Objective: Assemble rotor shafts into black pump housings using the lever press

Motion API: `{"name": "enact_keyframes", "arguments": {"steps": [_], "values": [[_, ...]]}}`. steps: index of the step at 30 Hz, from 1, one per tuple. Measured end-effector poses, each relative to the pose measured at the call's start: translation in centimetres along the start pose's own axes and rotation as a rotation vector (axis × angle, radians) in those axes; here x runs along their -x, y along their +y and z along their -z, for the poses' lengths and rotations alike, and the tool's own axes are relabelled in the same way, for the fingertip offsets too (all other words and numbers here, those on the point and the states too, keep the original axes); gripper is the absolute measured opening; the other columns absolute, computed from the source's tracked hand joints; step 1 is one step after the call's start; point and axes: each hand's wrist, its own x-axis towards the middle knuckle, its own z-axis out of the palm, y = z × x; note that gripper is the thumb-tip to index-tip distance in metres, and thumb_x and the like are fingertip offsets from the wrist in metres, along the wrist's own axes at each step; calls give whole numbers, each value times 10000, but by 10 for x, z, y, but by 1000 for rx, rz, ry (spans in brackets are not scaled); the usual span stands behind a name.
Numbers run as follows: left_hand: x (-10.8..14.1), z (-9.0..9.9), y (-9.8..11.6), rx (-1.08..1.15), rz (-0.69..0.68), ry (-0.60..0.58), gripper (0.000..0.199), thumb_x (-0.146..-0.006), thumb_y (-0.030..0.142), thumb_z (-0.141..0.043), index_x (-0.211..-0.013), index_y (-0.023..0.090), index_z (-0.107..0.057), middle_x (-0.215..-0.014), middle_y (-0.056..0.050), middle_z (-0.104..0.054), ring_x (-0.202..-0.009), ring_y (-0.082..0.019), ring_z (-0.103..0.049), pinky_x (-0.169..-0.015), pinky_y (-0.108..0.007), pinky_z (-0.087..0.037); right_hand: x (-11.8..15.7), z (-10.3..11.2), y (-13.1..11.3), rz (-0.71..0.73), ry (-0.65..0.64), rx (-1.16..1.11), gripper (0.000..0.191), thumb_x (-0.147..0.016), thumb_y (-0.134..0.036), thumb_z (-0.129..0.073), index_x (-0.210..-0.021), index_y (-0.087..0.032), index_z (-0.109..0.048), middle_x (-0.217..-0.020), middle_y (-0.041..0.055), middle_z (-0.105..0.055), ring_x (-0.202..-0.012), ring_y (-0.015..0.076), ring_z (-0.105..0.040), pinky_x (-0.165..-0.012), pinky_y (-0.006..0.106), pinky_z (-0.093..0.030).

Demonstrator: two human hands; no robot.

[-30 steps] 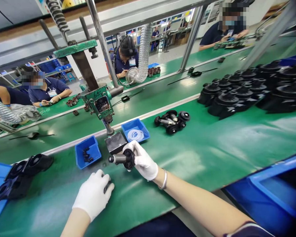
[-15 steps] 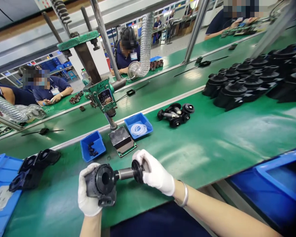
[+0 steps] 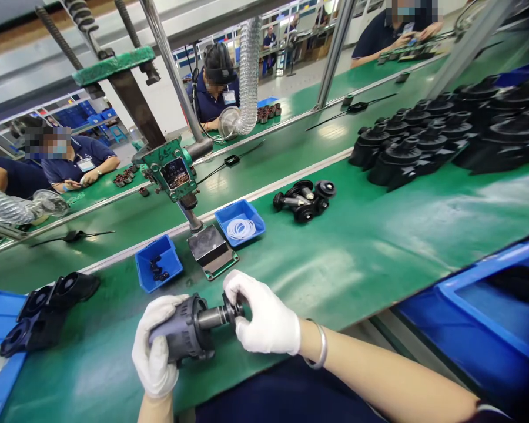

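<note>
My left hand (image 3: 155, 358), in a white glove, is wrapped round a black plastic housing (image 3: 183, 332) just above the green bench. The housing is turned with its round opening toward the right. My gloved right hand (image 3: 267, 317) grips a metal shaft with a black disc (image 3: 213, 318) by its disc end. The far end of the shaft is at the housing's opening and hidden there; how deep it sits I cannot tell. Behind my hands, similar shafts with black discs (image 3: 304, 201) lie in a small pile on the bench.
A green press (image 3: 171, 170) stands behind my hands, between a blue bin of small black parts (image 3: 158, 263) and a blue bin of white rings (image 3: 240, 222). Black housings (image 3: 48, 311) lie at left; several black cone-topped parts (image 3: 417, 147) stand at right. Co-workers sit across the bench.
My left hand has turned the housing so its opening faces right instead of toward me. My right hand has brought the shaft from beside the housing to its opening. The view has shifted slightly.
</note>
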Motion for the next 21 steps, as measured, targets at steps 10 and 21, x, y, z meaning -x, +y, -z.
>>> {"name": "enact_keyframes", "arguments": {"steps": [10,21], "values": [[10,-7,-9,-48,-51,-202,253,-907,362,-517,-1075,229,-651,-1137,-108,-616,-1029,-307,-631,-865,-496,-509,3,-20,0,65,-30,74,331,-509,-148,-451,-812,-232,-349,-823,-9,-413,-682,148,-417,-626,268,-368],[13,-16,-6,-46,-110,-103,207,-900,268,-526,-1070,250,-642,-1119,-85,-624,-1002,-282,-639,-848,-474,-509,-5,-18,-11,98,-107,186,370,-489,-122,-447,-823,-234,-331,-824,-12,-392,-663,144,-396,-604,268,-347]]}}
